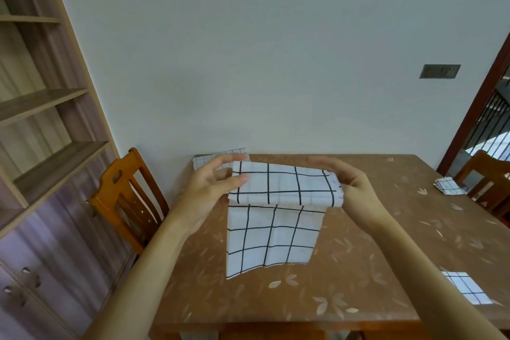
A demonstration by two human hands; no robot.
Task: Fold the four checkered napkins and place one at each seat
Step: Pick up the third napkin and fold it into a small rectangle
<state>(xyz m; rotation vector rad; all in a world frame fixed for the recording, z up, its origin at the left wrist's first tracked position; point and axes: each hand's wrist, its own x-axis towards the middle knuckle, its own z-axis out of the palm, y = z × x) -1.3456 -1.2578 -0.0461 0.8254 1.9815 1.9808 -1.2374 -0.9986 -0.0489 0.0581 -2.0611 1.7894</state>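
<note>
White cloth with a black grid: napkin [284,188] held in the air above the table [358,270], stretched between both hands. Upper portion doubled into a flat band; lower portion hanging loose toward the tabletop. Left end pinched between thumb and fingers of the left hand [209,190]; right end gripped by the right hand [358,190], fingers curled round the doubled edge.

Progress, judged from the layout: fold in hand incomplete, hanging flap not yet taken up. Already folded and set down: far-corner napkin [202,160] at the back left of the table, near the left chair [124,201]; right-edge napkin [448,186], just in front of the right chair [488,174]. Pale gridded patch [466,290] at the near right: third placed napkin or window reflection, cannot tell. Remaining: complete this fold, then lay the piece at an unserved seat. With the patch only a reflection, one more napkin to find and fold. Beyond the table: plain wall, wooden shelving [41,107] to the left.
</note>
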